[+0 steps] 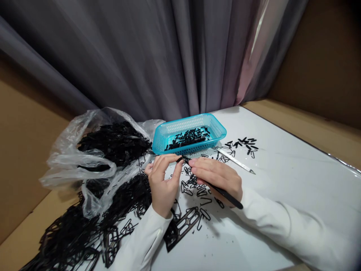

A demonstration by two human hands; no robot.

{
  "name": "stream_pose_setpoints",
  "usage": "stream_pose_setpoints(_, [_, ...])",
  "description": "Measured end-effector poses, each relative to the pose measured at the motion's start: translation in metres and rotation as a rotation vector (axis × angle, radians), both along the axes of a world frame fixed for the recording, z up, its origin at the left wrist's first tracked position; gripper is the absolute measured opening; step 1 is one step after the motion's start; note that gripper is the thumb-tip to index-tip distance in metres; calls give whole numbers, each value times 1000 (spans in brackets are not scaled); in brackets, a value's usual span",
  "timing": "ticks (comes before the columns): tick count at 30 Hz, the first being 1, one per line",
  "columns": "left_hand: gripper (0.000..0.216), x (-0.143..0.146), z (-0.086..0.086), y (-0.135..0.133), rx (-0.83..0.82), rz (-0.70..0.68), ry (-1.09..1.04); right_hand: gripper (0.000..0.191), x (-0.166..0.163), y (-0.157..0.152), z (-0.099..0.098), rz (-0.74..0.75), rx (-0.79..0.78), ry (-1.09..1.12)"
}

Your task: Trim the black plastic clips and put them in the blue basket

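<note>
My left hand pinches a small black plastic piece between thumb and fingertips, just in front of the blue basket. My right hand is closed round a slim tool with a flat black handle, whose end sticks out behind the palm. The tool's tip meets the small piece between my hands; its exact kind is hidden by my fingers. Inside the blue perforated basket lies a heap of small black strips. Thin black loop-shaped offcuts are scattered on the table below my hands.
To the left, a clear plastic bag spills black plastic parts. A black frame sheet lies by my left sleeve. Right of the basket are a white pointed stick and loose black strips. A grey curtain hangs behind.
</note>
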State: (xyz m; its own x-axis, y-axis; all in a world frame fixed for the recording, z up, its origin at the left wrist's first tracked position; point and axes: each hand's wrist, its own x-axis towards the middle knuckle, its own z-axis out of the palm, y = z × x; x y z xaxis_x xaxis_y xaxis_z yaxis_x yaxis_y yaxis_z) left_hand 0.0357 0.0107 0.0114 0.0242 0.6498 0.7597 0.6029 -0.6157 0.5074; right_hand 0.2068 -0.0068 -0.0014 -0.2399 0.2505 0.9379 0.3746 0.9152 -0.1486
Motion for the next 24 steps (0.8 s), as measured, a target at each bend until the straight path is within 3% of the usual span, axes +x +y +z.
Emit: stream_pose_setpoints(24, [1, 1, 6, 1, -331, -223, -338, 28, 4, -4, 5, -18, -9, -29])
